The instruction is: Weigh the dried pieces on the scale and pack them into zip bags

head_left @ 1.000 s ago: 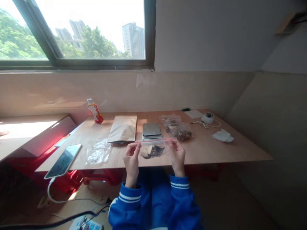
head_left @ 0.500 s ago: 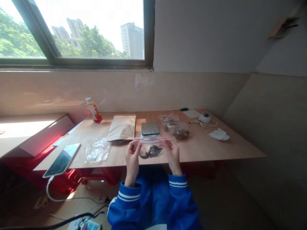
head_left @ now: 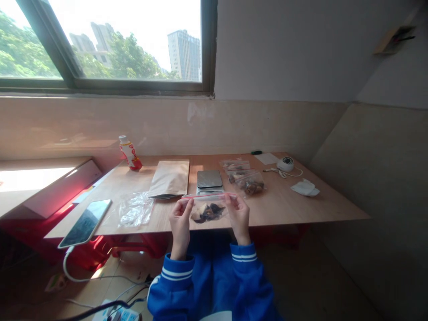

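Note:
My left hand (head_left: 180, 224) and my right hand (head_left: 239, 218) pinch the top corners of a clear zip-lock bag (head_left: 209, 210) with a red seal strip, holding it up above the table's front edge. Inside the bag lie dark dried pieces, possibly mushroom, and a pale chunk. Behind the bag stands a flat digital kitchen scale (head_left: 210, 179), partly hidden at its front. To its right lie two more filled zip-lock bags (head_left: 245, 177). A kraft paper pouch (head_left: 169, 179) and a crumpled clear plastic bag (head_left: 135, 209) lie to the left.
The wooden table (head_left: 284, 209) also holds a smartphone (head_left: 85, 223) with a charging cable, a red-and-white bottle (head_left: 129, 154), a small white round device (head_left: 285, 164) with a cord, and a white tissue (head_left: 305, 188). A power strip (head_left: 117, 314) sits on the floor.
The bag has shifted slightly left and lower with my hands. The whole view has moved a little, with the table sitting lower in the picture.

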Demonstrator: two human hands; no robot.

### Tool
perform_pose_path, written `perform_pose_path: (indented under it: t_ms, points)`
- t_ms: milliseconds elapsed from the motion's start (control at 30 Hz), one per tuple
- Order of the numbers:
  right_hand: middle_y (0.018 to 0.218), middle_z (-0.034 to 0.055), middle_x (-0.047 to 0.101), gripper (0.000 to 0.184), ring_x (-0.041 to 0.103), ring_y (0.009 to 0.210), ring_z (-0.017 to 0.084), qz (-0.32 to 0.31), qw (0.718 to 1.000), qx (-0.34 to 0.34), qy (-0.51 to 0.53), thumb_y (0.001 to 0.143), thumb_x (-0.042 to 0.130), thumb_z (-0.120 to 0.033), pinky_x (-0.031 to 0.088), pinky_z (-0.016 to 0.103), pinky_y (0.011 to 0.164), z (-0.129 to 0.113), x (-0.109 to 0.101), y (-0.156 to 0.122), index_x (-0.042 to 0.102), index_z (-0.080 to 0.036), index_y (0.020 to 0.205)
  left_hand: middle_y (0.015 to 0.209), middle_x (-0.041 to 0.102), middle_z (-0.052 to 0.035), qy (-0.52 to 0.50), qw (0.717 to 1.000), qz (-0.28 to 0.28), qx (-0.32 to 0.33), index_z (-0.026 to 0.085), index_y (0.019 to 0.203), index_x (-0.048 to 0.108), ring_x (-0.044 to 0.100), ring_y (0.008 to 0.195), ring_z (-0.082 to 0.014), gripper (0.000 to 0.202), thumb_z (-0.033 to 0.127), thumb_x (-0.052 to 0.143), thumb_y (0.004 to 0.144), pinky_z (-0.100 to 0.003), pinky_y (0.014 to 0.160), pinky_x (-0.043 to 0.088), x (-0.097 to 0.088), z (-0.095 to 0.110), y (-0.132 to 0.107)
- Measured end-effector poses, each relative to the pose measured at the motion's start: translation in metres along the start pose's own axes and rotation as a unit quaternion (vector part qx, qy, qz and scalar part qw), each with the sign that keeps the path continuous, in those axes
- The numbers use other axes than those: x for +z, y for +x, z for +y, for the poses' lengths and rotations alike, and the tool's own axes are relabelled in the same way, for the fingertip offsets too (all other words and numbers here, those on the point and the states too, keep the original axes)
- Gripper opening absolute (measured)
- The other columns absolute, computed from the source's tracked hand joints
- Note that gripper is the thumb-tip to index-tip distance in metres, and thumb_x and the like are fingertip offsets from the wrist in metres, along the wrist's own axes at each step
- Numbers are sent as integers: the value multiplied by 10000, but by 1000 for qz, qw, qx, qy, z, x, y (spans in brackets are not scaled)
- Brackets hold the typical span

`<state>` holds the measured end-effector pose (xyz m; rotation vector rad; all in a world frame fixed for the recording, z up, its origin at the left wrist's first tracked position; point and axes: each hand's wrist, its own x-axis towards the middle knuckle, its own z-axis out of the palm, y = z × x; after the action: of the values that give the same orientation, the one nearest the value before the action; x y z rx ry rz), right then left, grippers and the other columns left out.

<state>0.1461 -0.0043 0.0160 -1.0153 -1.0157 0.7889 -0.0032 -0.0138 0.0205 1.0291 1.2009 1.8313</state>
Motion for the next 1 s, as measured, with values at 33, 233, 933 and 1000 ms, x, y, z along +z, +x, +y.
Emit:
perform_pose_path:
  t_ms: [33,233,933,1000]
  points:
    - [851,70,732,277,688,847,215,6,1000,-4,-3,801,643,-438,537,337,793,0,2,-1,664,-169,859,681,594,9,3,1000,7,5,164,711,637,538,678,-125,232,386,706,728,-232,664,434,0,0,0]
    - [869,71,727,290,686,847,213,20,1000,6,14,815,619,-458,538,342,799,5,11,-4,644,-177,880,671,551,34,-54,998,14,-16,176,734,587,505,641,-96,230,384,681,754,-203,631,414,2,-8,2]
    - [1027,107,696,264,628,1031,248,-13,996,-15,-86,807,651,-404,467,420,959,28,2,-2,731,-179,920,786,720,-44,23,996,-42,-77,150,813,710,650,783,-190,259,374,746,687,-303,745,496,-7,-15,7]
    - [1059,111,684,249,615,1062,248,-1,995,-31,-92,806,654,-397,451,423,985,31,3,-2,736,-185,908,820,727,-55,38,996,-38,-67,151,840,710,655,802,-202,271,382,734,702,-310,743,501,-6,-15,8]
